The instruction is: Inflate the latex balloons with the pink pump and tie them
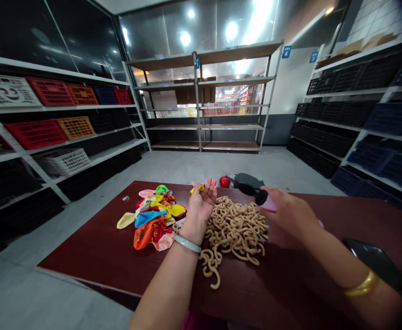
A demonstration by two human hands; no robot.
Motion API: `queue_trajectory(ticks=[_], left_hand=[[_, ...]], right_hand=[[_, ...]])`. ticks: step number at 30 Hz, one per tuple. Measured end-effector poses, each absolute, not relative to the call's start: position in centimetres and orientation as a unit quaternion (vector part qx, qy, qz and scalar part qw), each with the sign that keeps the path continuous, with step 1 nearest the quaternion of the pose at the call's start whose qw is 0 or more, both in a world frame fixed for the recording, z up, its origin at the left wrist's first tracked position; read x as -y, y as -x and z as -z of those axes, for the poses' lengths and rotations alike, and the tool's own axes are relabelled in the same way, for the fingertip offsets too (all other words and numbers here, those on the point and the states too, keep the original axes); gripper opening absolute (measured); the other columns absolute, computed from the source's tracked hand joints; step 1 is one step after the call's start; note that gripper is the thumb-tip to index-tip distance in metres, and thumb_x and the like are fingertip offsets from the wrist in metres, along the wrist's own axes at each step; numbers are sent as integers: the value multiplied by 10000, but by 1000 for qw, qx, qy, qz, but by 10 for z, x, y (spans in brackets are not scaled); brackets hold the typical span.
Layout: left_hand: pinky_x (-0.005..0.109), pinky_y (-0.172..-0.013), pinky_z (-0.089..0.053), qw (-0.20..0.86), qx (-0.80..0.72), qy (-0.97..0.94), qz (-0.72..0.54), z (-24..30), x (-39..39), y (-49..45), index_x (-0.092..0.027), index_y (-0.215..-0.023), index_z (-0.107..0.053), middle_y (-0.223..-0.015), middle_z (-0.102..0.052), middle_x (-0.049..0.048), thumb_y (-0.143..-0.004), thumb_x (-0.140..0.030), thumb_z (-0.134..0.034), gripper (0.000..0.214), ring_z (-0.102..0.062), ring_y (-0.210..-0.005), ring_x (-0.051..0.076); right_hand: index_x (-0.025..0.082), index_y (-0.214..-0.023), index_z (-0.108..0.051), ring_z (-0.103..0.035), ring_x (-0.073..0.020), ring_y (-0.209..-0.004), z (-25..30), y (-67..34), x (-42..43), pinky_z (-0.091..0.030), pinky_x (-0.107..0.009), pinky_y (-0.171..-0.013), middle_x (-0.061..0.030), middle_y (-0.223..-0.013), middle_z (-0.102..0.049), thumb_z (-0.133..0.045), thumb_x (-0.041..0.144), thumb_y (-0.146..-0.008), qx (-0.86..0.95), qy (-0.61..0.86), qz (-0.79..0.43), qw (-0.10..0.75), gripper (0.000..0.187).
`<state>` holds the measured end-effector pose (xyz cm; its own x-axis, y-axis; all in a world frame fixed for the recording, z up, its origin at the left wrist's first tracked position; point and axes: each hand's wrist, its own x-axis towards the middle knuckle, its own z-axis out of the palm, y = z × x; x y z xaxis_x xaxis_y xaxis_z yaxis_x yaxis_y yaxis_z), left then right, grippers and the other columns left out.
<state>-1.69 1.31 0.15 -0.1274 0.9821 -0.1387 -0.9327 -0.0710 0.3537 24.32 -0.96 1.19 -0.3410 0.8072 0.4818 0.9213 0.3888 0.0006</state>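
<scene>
My left hand (203, 201) is raised palm-up over the dark red table (94, 252), fingers loosely curled, pinching a small yellow balloon (201, 187) at the fingertips. My right hand (288, 215) is closed round a pink balloon pump (267, 201) with a black nozzle that points left toward the left hand. Below both hands lies a heap of tan S-shaped hooks (235, 229). A pile of flat coloured balloons (156, 215) lies to the left of the left wrist.
A small red ball (224, 182) and a dark flat object (247, 181) sit at the table's far edge. A black phone (372, 261) lies at the right. Metal shelving with plastic crates (49, 133) lines the walls; grey floor surrounds the table.
</scene>
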Motion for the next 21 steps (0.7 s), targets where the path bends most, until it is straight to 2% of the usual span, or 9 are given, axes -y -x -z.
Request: queue_trajectory(ticks=[3,10,16,21], left_hand=[[307,-725,-557,632,-212,-102,-738,1,-14,12,-142,-716,-545,-979,-701,140,-907,-454,-485,371,-689,-864,205],[331,-788,-537,593,-264,-168,-742,11,-16,-11,-149,-738,-532,-864,-723,133,-893,-503,-492,388,-708,-794,200],[367,-822,-519,575,-285,-229,-732,16,-10,-23,-157,-825,-521,-867,-729,138,-863,-504,-548,350,-706,-847,224],[376,-837,-499,541,-294,-275,-738,21,-5,-35,-166,-825,-513,-808,-729,99,-837,-506,-582,346,-704,-829,223]], right_hand=[[240,-1294,-501,-640,-291,-939,-12,-212,19,-483,-369,-682,-109,-1137,-647,-521,547,-827,834,496,122,208,559],[232,-1288,-502,-650,-286,-889,10,-206,18,-481,-369,-647,-103,-1099,-651,-538,533,-818,837,505,91,190,559],[230,-1277,-507,-653,-286,-894,11,-212,18,-476,-359,-667,-104,-1077,-655,-577,485,-806,837,513,80,172,539],[236,-1290,-498,-658,-287,-876,14,-214,18,-475,-364,-661,-103,-1085,-656,-588,491,-797,835,516,71,177,562]])
